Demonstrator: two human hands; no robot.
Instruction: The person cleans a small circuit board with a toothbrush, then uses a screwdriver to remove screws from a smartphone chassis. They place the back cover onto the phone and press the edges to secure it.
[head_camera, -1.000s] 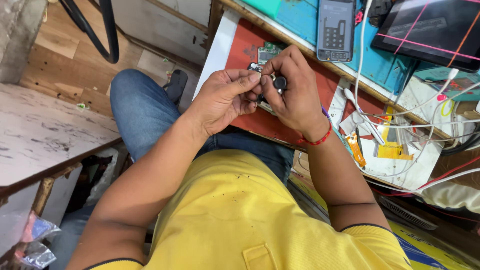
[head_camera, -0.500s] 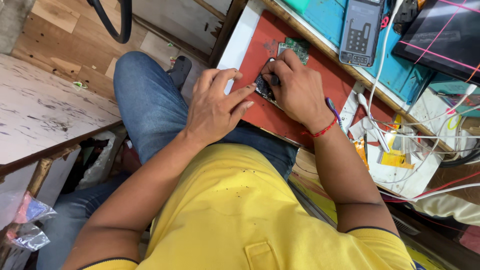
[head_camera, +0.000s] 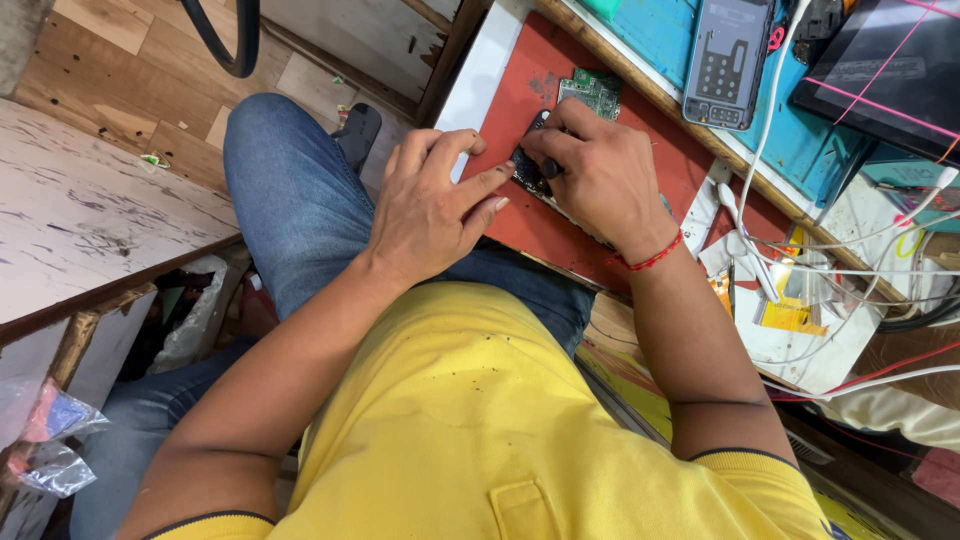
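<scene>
A small black phone body (head_camera: 527, 166) lies on the red mat (head_camera: 540, 95) at the bench edge. My left hand (head_camera: 430, 205) rests flat beside it, fingertips pressing its near edge. My right hand (head_camera: 590, 175), with a red thread on the wrist, is closed over the black body and pinches a small dark tool or part against it; most of the piece is hidden under the fingers. A green circuit board (head_camera: 592, 92) lies just beyond my right hand on the mat.
A grey keypad phone shell (head_camera: 725, 60) lies on the blue surface behind the mat. A dark tablet (head_camera: 885, 70) stands at the top right. White cables (head_camera: 770, 150) and yellow scraps (head_camera: 790, 312) clutter the right. A worn white tabletop (head_camera: 80, 220) is at the left.
Both hands came down from in front of me onto the red mat with the black piece. My left hand opened and now lies flat beside it.
</scene>
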